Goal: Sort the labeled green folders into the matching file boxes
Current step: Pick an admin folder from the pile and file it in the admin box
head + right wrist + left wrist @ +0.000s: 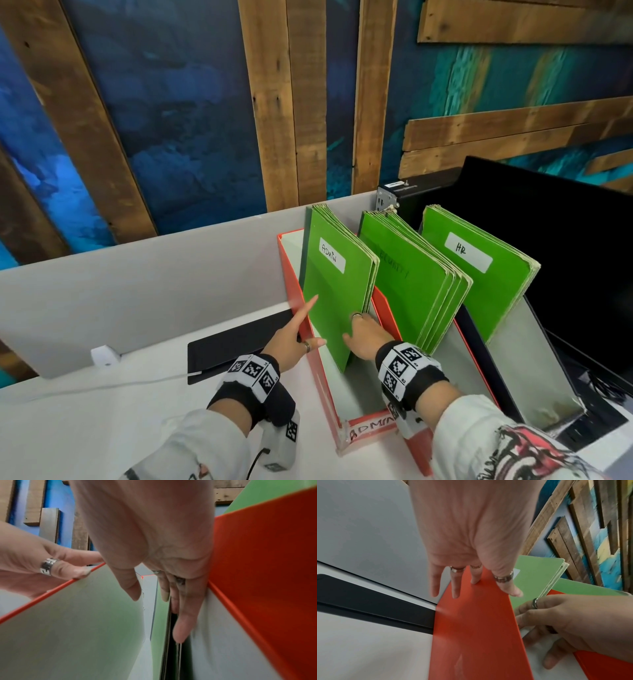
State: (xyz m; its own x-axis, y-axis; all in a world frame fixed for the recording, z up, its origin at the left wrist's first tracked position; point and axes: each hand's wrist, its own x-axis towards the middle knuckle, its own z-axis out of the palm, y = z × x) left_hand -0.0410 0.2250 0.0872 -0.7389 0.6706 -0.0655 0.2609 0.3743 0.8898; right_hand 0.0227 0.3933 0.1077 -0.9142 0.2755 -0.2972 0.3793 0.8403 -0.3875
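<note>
My left hand (pixel 286 342) lies spread over the near wall of the orange ADMIN box (pixel 476 628), fingers straight down its outer face and the thumb over the rim, so the box should stay put on the white counter (pixel 102 428) while I work inside it. Just to the right of that grip, my right hand (pixel 366 337) reaches into the box, its fingers (pixel 180 622) running straight along the edges of the ADMIN folders (pixel 337 291) with the thumb apart on the front cover; it presses rather than pinches, I judge to square the stack and keep it upright against the box's back. The folders are bright green card with pale, slightly frayed edges, fanned a little at the top, and the front one bears a white label handwritten ADMIN, matching the tag on the box's near end. Beyond my right grip, a second green stack (pixel 414 284) stands with faint writing I cannot read surely, and farthest off the HR folders (pixel 479 267) lean in a dark box (pixel 527 377).
</note>
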